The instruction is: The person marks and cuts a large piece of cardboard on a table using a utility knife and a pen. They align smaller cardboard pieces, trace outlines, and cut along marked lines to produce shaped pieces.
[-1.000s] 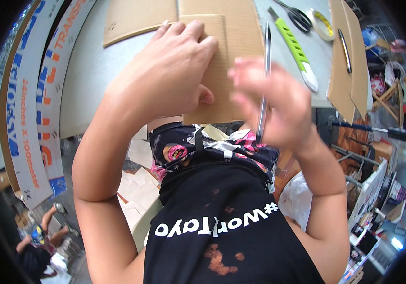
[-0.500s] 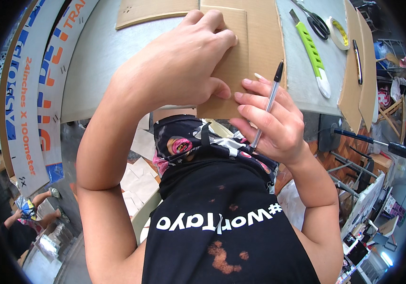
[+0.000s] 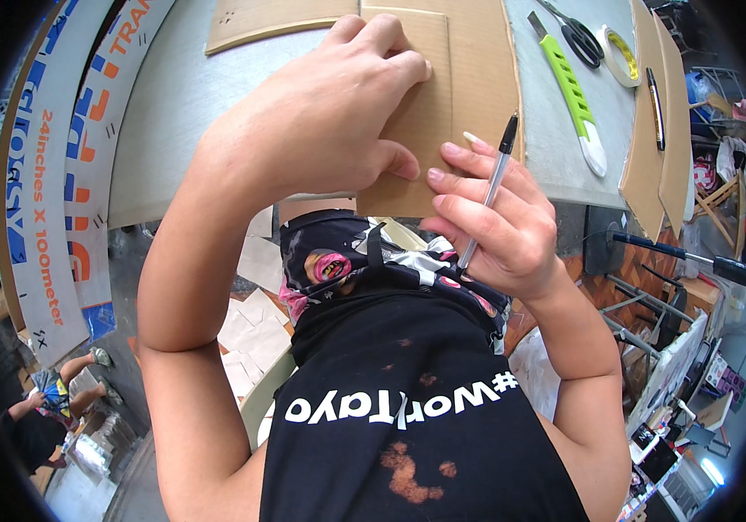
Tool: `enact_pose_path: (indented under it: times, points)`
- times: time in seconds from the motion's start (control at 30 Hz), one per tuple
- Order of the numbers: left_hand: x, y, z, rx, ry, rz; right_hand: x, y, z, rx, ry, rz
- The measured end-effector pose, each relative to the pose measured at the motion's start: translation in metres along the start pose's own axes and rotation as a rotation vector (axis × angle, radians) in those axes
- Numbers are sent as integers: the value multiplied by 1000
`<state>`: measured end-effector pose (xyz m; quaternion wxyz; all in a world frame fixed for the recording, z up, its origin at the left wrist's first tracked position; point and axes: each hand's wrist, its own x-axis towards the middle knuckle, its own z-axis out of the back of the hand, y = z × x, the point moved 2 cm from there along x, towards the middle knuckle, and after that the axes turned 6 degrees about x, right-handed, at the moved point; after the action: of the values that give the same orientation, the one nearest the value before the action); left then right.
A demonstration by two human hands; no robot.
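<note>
A narrow piece of cardboard (image 3: pixel 430 104) lies on a larger brown cardboard sheet (image 3: pixel 486 61) at the table's near edge. My left hand (image 3: pixel 347 109) reaches over it from the left, fingers bent down onto the narrow piece and thumb apart from them; the fingertips are partly hidden. At the near right part of the cardboard is my right hand (image 3: pixel 499 213), its fingertips at the piece's edge. A clear ballpoint pen (image 3: pixel 495 178) with a black tip end slants upward between the right hand's fingers.
Right of the cardboard lie a green box cutter (image 3: pixel 571 91) with its blade out, black scissors (image 3: pixel 584 45), a tape roll (image 3: pixel 619 56) and a black marker (image 3: pixel 656 109) on more cardboard (image 3: pixel 638 130). Another cardboard piece (image 3: pixel 277 22) lies far left. A printed carton (image 3: pixel 51 191) stands left.
Both hands keep nearly the same pose on the cardboard, and the pen stays in the right hand. The whole view has shifted very slightly.
</note>
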<state>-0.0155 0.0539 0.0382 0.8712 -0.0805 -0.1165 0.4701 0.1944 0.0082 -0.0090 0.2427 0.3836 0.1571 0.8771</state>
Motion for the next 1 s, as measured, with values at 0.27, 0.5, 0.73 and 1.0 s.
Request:
enact_pose_path:
  times: [0.27,0.5,0.73,1.0]
  points:
    - [0,1,0,2,-6,-4,-1,2,-1,-11,-17,-15]
    - [1,1,1,-15,-3,-13,-2,3,0,-17,-6,-21]
    - [1,2,1,-8,-1,-14,-2,2,-1,1,-7,-36]
    - [1,3,0,-15,-11,-5,-2,0,3,29,10,-57]
